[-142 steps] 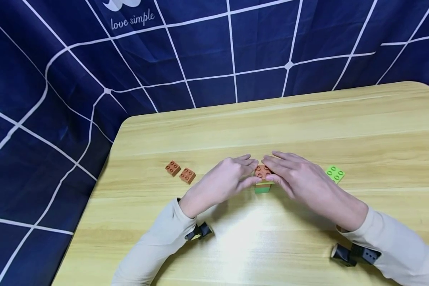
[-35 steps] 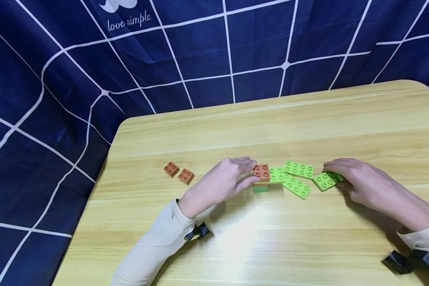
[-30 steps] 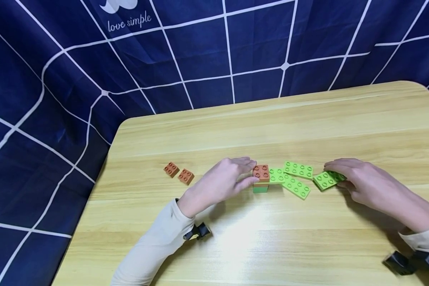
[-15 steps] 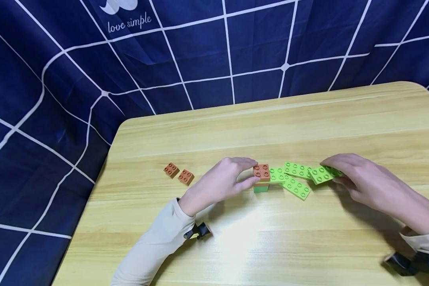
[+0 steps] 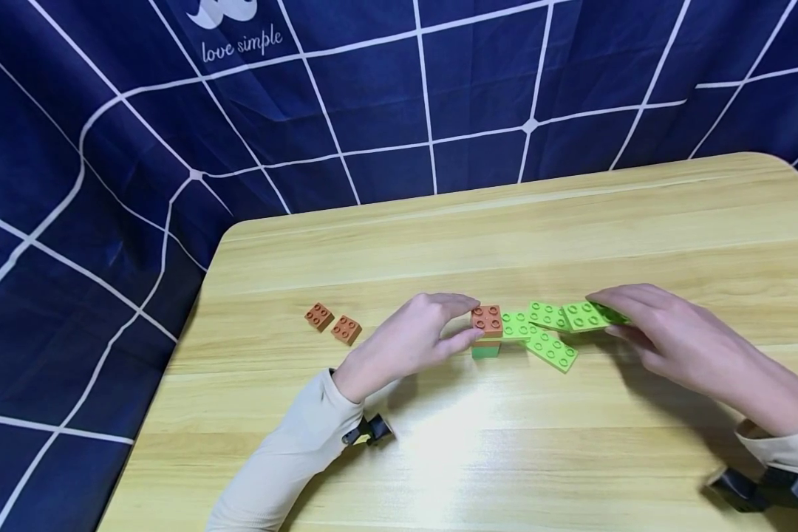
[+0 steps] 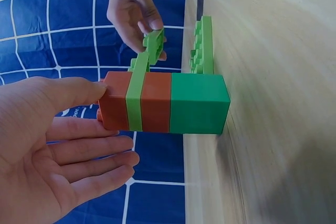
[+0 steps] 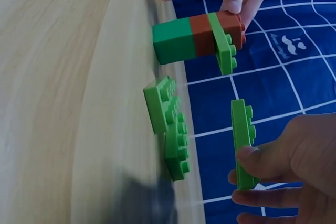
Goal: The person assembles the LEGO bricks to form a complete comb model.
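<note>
A small stack of toy building bricks stands upright on the table: a green brick [image 6: 200, 103] at the bottom, an orange brick [image 6: 156, 102] over it, then a light green plate [image 5: 515, 325] jutting to the right, and an orange top brick [image 5: 486, 321]. My left hand [image 5: 415, 336] pinches that top brick between thumb and fingers. To the right, my right hand [image 5: 685, 347] holds another light green plate [image 7: 242, 140] by its far end, raised above the table. Under it two light green plates [image 5: 550, 349] lie on the tabletop, one partly covered in the head view.
Two loose orange bricks [image 5: 319, 316] lie on the wooden table [image 5: 399, 258], left of the left hand. A dark blue curtain [image 5: 372, 89] with white lines hangs behind the far edge. Each wrist bears a black camera [image 5: 369, 430].
My right hand left the stack, took a light green plate from the right, lifted it and carried it left toward the stack. My left hand has stayed at the top brick.
</note>
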`<state>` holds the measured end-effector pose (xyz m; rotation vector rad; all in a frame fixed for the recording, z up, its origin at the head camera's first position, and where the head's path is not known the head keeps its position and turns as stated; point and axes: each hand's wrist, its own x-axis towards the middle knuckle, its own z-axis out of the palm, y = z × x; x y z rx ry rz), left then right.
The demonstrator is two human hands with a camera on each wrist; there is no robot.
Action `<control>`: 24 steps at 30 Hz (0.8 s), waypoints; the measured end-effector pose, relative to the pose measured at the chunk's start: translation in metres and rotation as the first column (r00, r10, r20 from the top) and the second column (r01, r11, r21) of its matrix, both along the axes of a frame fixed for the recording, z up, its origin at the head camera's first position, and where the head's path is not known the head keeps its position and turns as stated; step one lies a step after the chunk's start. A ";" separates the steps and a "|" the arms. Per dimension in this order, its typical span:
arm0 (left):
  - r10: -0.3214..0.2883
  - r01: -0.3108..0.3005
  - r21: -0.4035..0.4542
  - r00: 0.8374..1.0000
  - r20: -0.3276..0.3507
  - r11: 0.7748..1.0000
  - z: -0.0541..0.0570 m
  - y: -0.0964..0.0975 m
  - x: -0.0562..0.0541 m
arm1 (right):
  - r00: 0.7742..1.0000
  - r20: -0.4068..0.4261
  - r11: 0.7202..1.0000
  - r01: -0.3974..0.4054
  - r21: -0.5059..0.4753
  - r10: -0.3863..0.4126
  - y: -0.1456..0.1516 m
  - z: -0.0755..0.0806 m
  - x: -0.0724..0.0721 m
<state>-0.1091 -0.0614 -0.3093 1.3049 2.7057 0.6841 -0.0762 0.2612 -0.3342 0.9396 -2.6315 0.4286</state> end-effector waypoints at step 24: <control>0.005 -0.005 0.005 1.000 0.005 1.000 -0.002 0.000 0.001 | 0.997 -0.031 0.997 -0.073 -0.027 0.072 -0.027 0.010 -0.002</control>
